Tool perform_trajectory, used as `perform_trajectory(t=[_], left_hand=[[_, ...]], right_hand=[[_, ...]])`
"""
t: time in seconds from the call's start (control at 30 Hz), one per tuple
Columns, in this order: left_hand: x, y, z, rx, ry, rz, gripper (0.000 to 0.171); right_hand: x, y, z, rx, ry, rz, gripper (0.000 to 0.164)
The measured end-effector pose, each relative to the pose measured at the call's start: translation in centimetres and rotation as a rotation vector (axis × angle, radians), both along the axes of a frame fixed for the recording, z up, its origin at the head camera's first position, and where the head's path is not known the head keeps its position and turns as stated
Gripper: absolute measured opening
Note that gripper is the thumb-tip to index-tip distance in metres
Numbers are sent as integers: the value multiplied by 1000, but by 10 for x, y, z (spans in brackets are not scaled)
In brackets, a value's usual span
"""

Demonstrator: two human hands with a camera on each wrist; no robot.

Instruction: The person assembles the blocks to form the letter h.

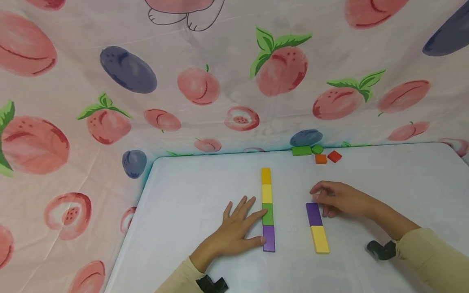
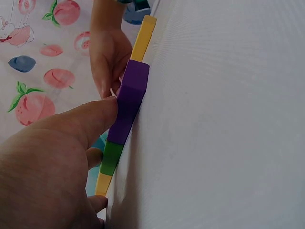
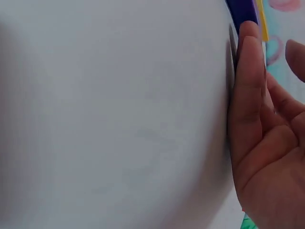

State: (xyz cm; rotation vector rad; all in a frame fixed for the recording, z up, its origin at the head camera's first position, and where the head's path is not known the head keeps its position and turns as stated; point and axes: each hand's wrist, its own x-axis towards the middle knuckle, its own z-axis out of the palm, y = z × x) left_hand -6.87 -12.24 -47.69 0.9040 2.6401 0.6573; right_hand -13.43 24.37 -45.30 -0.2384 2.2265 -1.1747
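Note:
A straight column of flat blocks stands in front of my left hand (image 1: 234, 232): a deep yellow block (image 1: 266, 176), a yellow block (image 1: 267, 193), a green block (image 1: 268, 214) and a purple block (image 1: 269, 239) nearest me. My left fingers are spread, with the thumb at the purple block and the index finger at the green one. To the right, a second purple block (image 1: 314, 214) meets a second yellow block (image 1: 320, 239) end to end, slightly slanted. Loosely bent, my right hand (image 1: 340, 199) is at the far end of this purple block, fingertips right beside it.
At the table's (image 1: 403, 183) far edge lie a green rectangular piece (image 1: 301, 151), a small green piece (image 1: 317, 149), an orange piece (image 1: 321, 159) and a red piece (image 1: 334, 156). Behind them hangs a fruit-printed cloth (image 1: 220, 49). Black straps show at both wrists.

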Motion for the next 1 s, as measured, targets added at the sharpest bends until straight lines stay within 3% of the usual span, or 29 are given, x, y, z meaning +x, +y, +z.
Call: perform_trajectory(t=[0.1, 0.3, 0.47, 0.67, 0.77, 1.0], left_hand=[[0, 0, 0, 0, 2, -1, 73], [0, -1, -1, 0, 6, -4, 73], [0, -1, -1, 3, 7, -5, 73], [1, -1, -2, 3, 15, -7, 73], [1, -1, -2, -7, 21, -7, 73], [0, -2, -1, -7, 20, -10, 73]], right_hand=[[-16, -1, 4, 37, 46, -22, 42], [-54, -5, 8, 161, 307, -81, 40], [-81, -9, 10, 256, 441, -133, 47], [-101, -14, 9, 377, 498, -84, 55], [-106, -18, 9, 448, 486, -58, 57], [-110, -24, 11, 514, 474, -29, 45]])
